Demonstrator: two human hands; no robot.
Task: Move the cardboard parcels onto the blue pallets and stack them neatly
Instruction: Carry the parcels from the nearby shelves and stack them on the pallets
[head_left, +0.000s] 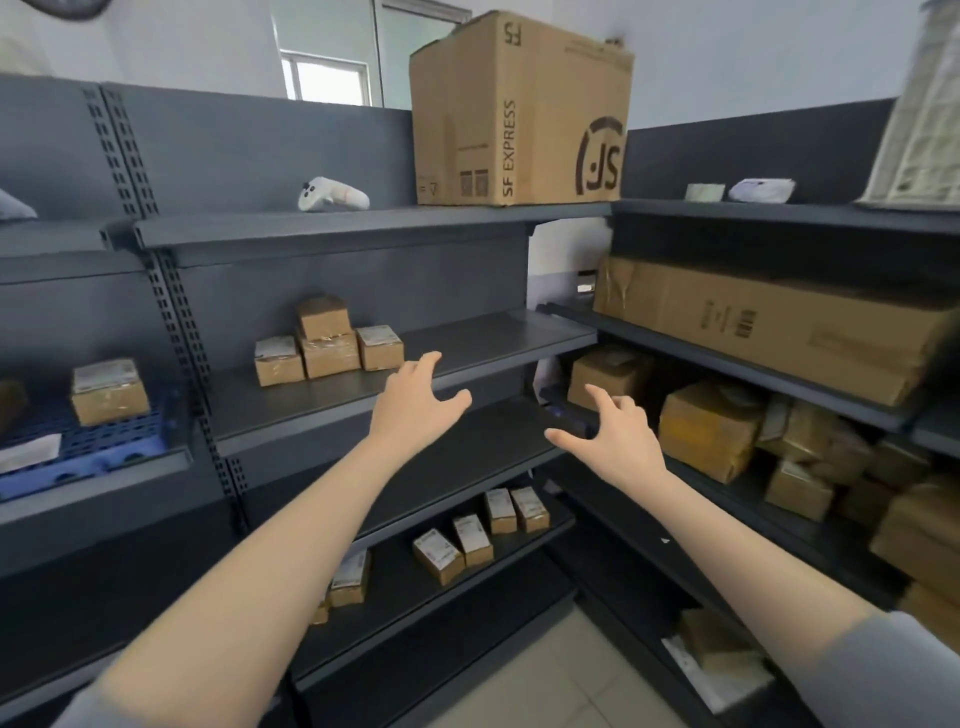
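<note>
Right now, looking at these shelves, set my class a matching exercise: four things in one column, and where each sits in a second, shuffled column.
Things
1. SF Express box
2. white controller
3. long flat carton
4. pile of four small parcels

Places
A. right-hand unit, beneath its top shelf
B. middle shelf of the centre unit
C. top shelf, at the corner where the units meet
D. top shelf, left of the tall box

Pairs: 1-C, 2-D, 3-A, 4-B
</note>
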